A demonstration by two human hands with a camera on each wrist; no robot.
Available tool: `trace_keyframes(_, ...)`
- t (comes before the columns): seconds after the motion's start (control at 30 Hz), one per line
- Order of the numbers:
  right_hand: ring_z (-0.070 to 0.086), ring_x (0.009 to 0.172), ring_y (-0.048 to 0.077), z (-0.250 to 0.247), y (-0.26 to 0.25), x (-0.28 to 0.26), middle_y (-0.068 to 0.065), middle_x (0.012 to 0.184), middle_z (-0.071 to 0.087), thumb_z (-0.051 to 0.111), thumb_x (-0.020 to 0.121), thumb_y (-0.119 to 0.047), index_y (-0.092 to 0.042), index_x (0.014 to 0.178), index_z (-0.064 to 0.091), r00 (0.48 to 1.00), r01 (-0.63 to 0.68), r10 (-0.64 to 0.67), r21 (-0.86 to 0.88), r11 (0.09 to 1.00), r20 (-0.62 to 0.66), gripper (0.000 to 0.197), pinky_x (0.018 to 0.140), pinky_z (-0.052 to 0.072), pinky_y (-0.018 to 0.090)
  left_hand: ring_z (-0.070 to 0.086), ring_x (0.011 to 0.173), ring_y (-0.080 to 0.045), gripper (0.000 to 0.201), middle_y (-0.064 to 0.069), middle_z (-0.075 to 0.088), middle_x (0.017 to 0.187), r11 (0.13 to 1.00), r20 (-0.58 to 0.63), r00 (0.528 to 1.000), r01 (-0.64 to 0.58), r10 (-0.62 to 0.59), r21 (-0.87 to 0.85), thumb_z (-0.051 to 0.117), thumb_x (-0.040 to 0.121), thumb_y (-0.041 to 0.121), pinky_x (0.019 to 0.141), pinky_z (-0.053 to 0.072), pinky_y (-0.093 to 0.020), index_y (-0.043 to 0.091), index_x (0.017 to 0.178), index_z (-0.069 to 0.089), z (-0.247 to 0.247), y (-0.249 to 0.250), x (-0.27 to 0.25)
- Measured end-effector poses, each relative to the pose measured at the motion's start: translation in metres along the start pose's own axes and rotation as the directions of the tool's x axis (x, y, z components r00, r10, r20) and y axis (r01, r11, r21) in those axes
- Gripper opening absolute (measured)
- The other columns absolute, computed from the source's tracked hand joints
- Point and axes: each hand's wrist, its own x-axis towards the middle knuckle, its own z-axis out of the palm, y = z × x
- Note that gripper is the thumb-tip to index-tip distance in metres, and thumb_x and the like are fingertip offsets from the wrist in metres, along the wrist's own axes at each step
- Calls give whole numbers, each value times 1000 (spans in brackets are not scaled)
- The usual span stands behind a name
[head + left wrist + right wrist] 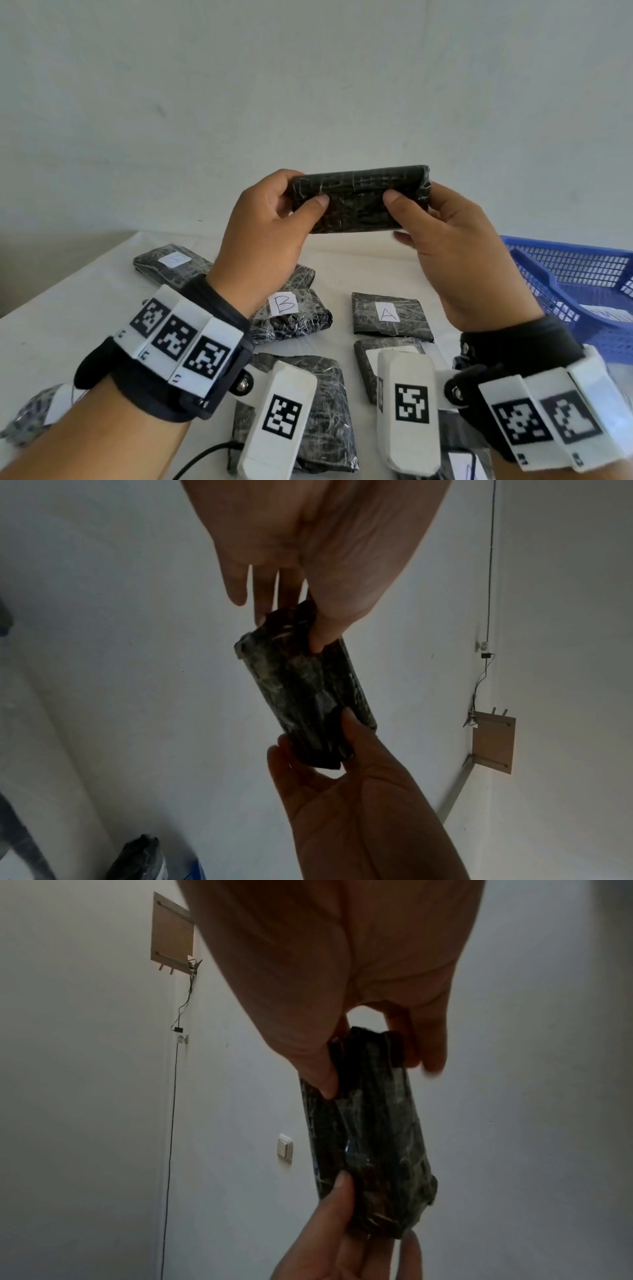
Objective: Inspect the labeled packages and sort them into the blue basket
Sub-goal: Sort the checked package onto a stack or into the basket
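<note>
Both hands hold one black plastic-wrapped package (356, 202) up in front of the wall, above the table. My left hand (306, 188) pinches its left end, thumb on the near face. My right hand (407, 205) pinches the right end the same way. No label shows on the face turned to me. The left wrist view shows the package (301, 691) between the left hand (291, 620) and the right hand (315, 739). In the right wrist view the package (373, 1139) hangs between the right hand (377, 1074) and the left hand (377, 1210). The blue basket (568, 246) stands at the right.
On the white-covered table (68, 325) lie several wrapped packages: one marked B (284, 303), one marked A (388, 313), one at the back left (174, 260), one low in the middle (322, 411). A black cable (202, 455) runs along the near edge.
</note>
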Motion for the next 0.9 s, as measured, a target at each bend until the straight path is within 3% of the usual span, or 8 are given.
trace_keyframes(0.1,66,116,21,-1,0,0,5,113,74,63,95,-55,-25,99,78,998,53,-58,-178,983,-21,34,105,53,44,76,95,-15,13,-1,80,99,999,17,1000,-17,18,-33,66,100,16,92,60,-37,14,112,72,-1,2,0)
trace_keyframes(0.2,76,98,20,-4,-4,-2,1,94,81,64,103,-31,-18,92,79,999,46,-47,-51,998,-25,23,91,61,41,75,98,-22,13,-8,78,102,996,66,998,15,-9,-93,63,102,16,89,61,-38,12,112,70,0,4,-2)
trace_keyframes(0.3,78,94,28,-4,-5,-4,8,95,81,64,104,-25,-11,96,77,1000,-11,11,42,999,2,21,86,64,53,74,98,-28,11,-9,77,101,990,99,994,62,-49,-127,62,103,16,90,61,-46,17,110,71,2,4,-4)
trace_keyframes(0.4,77,96,32,-1,-5,-4,12,101,79,63,103,-24,-13,106,73,999,-5,3,51,999,32,15,82,64,58,76,87,-19,11,-1,77,92,978,137,986,114,-91,-174,60,103,15,81,62,-42,19,107,70,1,5,-5)
trace_keyframes(0.53,77,94,36,-1,-3,-3,14,101,78,64,103,-15,-12,106,70,999,17,-14,101,995,-37,7,80,63,61,75,82,-15,15,0,75,90,967,223,968,164,-119,-194,61,101,12,70,62,-33,14,116,64,3,10,-6)
trace_keyframes(0.67,78,93,28,1,-5,-5,7,101,79,68,100,-16,-15,109,66,1000,-10,8,91,996,23,9,82,64,58,75,83,-21,15,-5,76,91,975,163,984,101,-68,-198,63,100,6,79,64,-41,16,111,64,2,7,-4)
trace_keyframes(0.8,79,91,30,1,-6,-5,11,101,78,69,98,-7,-9,110,64,1000,7,-8,137,991,5,13,80,65,58,76,90,-15,25,3,78,96,971,211,975,113,-68,-210,65,98,5,83,63,-36,20,117,65,3,10,-5)
trace_keyframes(0.9,79,92,30,0,-6,-5,11,104,79,72,97,-12,-13,116,62,998,-50,41,175,983,56,22,80,65,57,76,99,-22,29,-6,78,106,971,167,985,89,-52,-221,67,96,1,91,61,-44,18,120,64,4,9,-5)
